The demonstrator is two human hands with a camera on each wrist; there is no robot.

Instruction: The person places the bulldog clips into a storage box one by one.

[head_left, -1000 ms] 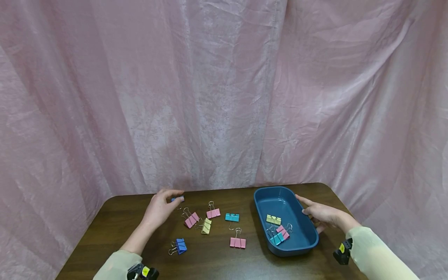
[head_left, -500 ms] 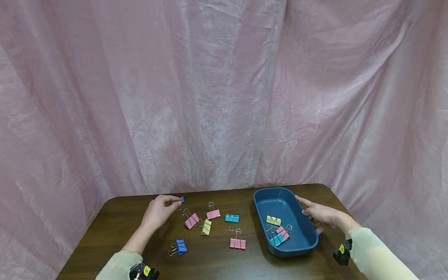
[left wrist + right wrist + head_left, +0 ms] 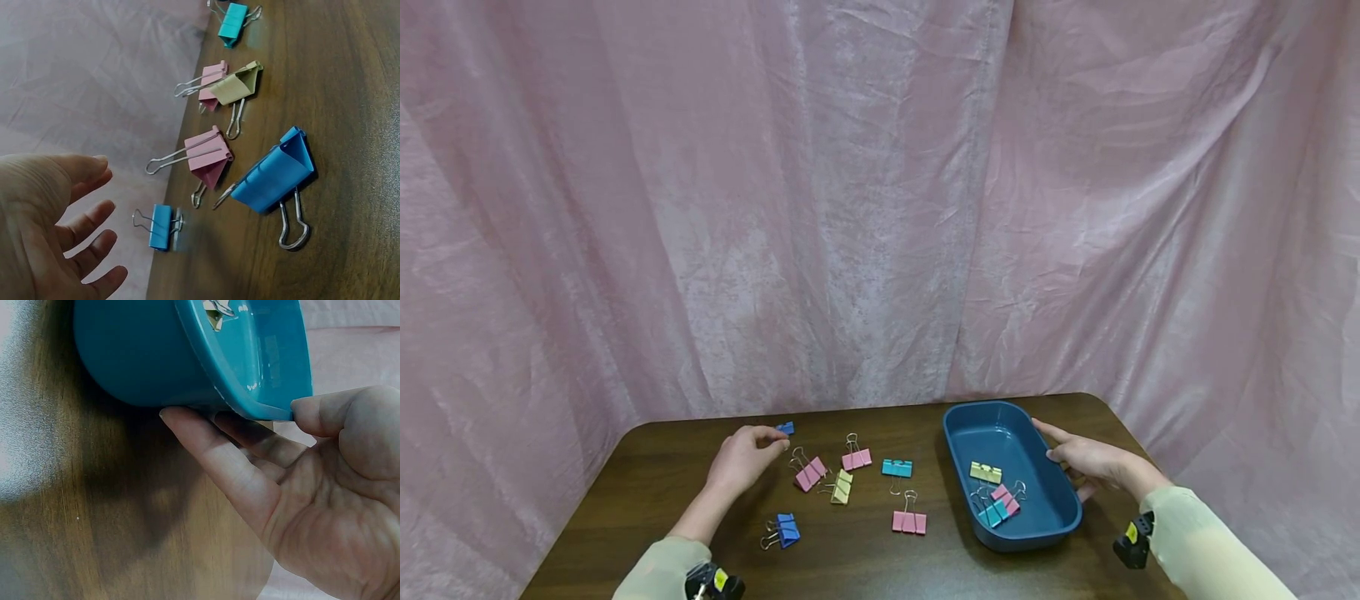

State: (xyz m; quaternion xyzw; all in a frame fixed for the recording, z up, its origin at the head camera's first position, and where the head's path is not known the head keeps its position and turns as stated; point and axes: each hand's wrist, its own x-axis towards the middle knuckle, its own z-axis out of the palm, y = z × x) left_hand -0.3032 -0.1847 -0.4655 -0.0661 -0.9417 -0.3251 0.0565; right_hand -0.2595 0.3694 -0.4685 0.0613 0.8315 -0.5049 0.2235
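Observation:
My left hand [image 3: 737,458] hovers over the back left of the table, fingers loosely bent and holding nothing. Just past its fingertips lies a small blue binder clip [image 3: 786,428], seen whole in the left wrist view beside the spread fingers [image 3: 87,228]. A second blue binder clip [image 3: 787,530] lies closer to the front. My right hand [image 3: 1090,460] holds the right side of a blue plastic box [image 3: 1007,433]. In the right wrist view its thumb is at the rim, with the other fingers against the outer wall [image 3: 144,356] and partly hidden.
Pink [image 3: 810,473], yellow [image 3: 842,487] and teal [image 3: 897,468] binder clips lie scattered mid-table, with another pink clip [image 3: 909,522] nearer the front. Inside the box are a yellow clip [image 3: 986,472], a teal clip [image 3: 994,512] and a pink one. A pink curtain [image 3: 880,208] hangs behind.
My left hand has drawn back from the rear blue binder clip, slightly toward the front, leaving more of that clip in sight. The right hand and box have stayed put.

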